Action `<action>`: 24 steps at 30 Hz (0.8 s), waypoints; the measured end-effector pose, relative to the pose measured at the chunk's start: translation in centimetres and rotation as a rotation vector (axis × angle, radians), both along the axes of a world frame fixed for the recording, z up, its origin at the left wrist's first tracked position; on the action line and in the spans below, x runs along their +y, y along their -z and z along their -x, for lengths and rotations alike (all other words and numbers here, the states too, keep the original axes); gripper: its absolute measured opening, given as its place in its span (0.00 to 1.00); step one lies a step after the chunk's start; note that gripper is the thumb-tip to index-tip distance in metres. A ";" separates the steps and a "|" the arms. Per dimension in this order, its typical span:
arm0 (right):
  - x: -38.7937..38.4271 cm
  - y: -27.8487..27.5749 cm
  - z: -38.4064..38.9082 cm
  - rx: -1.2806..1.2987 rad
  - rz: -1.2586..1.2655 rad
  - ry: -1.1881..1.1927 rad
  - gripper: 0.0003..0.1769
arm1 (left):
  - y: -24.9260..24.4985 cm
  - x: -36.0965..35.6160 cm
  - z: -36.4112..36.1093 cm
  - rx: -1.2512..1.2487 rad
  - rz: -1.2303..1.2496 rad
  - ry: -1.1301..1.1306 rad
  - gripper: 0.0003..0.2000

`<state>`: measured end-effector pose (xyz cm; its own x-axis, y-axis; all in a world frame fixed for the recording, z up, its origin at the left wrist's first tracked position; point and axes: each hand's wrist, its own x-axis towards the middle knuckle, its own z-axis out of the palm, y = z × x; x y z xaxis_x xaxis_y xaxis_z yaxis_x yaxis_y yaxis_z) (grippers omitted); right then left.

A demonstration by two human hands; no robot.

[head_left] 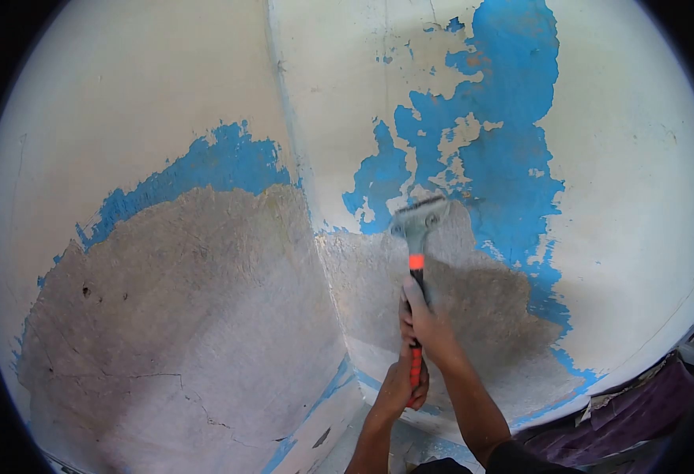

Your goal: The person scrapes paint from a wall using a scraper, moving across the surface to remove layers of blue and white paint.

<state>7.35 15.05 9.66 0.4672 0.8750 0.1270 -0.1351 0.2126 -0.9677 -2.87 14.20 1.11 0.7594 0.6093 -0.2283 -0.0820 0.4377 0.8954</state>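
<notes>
A long-handled wall scraper [416, 229] with a grey head and a black and red-orange handle stands nearly upright. Its blade lies at the lower border of the blue paint [513, 166], where bare grey plaster [481, 296] begins. My right hand [430, 322] is closed around the upper handle, thumb pointing toward the head. Lower down, my left hand [405, 385] wraps the red and black grip near its end. Ragged pale paint edges surround the blue area above the blade.
The left wall has its own large patch of exposed plaster [165, 316], with cracks and small holes, under a blue strip [197, 166]. A corner line [327, 284] divides the walls. Purple cloth [631, 415] lies at the lower right.
</notes>
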 end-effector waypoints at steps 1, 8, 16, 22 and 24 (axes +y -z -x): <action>0.1 1.0 0.1 0.003 0.004 -0.010 0.21 | 0.8 0.2 0.4 -0.008 0.012 0.024 0.35; 2.3 -0.2 1.1 0.043 -0.048 -0.028 0.21 | -0.9 3.1 1.6 0.057 -0.077 0.018 0.36; 4.1 -4.1 1.5 0.094 -0.133 -0.046 0.24 | -5.9 4.9 2.3 0.101 -0.237 -0.074 0.36; 3.8 0.1 1.1 0.098 -0.143 -0.058 0.23 | -1.9 5.5 2.6 0.065 -0.263 0.012 0.34; 4.1 -1.0 0.8 0.067 -0.182 -0.056 0.23 | -3.3 6.1 2.6 0.092 -0.337 -0.020 0.34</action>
<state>6.58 19.11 10.63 0.4313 0.8652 0.2559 -0.2146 0.3739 -0.9023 -5.46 20.27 4.40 0.7321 0.6766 -0.0784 -0.0003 0.1154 0.9933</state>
